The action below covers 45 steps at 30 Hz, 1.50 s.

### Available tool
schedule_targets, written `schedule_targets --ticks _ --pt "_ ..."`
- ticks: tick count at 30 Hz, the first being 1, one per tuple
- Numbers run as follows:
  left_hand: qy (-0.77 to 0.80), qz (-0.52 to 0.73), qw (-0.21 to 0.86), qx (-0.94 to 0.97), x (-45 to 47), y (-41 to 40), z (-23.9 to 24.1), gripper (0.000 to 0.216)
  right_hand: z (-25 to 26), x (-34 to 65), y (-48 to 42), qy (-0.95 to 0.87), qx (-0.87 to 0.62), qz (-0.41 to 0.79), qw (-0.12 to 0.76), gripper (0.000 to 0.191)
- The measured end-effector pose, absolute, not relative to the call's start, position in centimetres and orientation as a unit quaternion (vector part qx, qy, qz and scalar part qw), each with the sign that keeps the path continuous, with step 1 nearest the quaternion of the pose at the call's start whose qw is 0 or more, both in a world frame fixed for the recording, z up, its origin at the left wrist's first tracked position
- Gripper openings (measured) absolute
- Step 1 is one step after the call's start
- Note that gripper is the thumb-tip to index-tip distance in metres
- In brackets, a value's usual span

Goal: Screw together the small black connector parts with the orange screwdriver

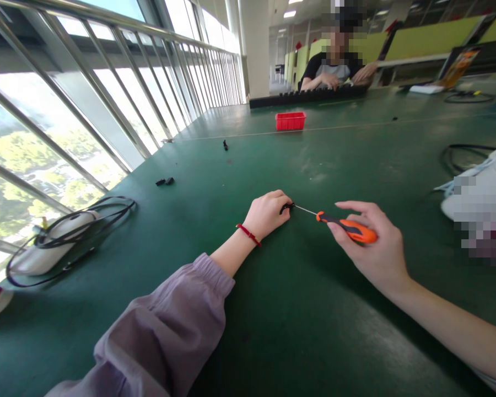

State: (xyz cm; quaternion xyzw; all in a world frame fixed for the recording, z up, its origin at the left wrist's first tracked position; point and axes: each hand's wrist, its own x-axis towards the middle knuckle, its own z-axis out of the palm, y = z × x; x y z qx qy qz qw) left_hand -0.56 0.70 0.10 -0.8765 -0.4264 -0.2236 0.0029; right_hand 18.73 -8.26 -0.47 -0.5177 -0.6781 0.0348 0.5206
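Observation:
My left hand (268, 212) rests near the middle of the green table, closed around a small black part (287, 207) that its fingers mostly hide. From the right, my right hand (376, 242) grips an orange and black screwdriver (355, 229). Its thumb and palm hold the handle, while the index finger is stretched out above it. The thin metal shaft points left, and its tip reaches the black part; whether it sits in a screw is too small to tell.
Small black pieces (164, 181) and another black piece (225, 145) lie left of centre. Farther back stand a red bin (290, 121) and a long black strip (310, 97), with a person beyond. Coiled black cable (70, 237) lies at left by the railing; a pale bag-like object (491, 182) is at right.

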Motion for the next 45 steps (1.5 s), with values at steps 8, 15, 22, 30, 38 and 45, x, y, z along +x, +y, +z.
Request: schedule_targets --ticks 8,15,22,30,38,45 --pt "-0.427 -0.221 0.004 -0.877 -0.57 0.63 0.20 0.023 -0.45 18.69 -8.35 -0.696 -0.505 0.037 0.508 0.030" --pt "-0.425 -0.222 0.005 -0.878 -0.56 0.67 0.12 0.023 -0.36 18.68 -8.26 -0.724 -0.480 0.053 0.492 0.035" --pt "-0.423 -0.225 0.006 -0.878 -0.55 0.65 0.14 0.023 -0.29 18.67 -8.35 -0.702 -0.488 0.037 0.518 0.042" --pt "-0.427 -0.218 0.005 -0.878 -0.57 0.65 0.21 0.023 -0.09 18.52 -8.31 -0.724 -0.466 -0.012 0.508 0.043" --pt "-0.427 -0.217 0.004 -0.878 -0.56 0.60 0.27 0.023 -0.12 18.56 -8.46 -0.713 -0.484 0.014 0.506 0.033" --pt "-0.426 -0.221 0.003 -0.878 -0.57 0.66 0.21 0.023 -0.06 18.54 -8.43 -0.726 -0.496 0.015 0.475 0.020"
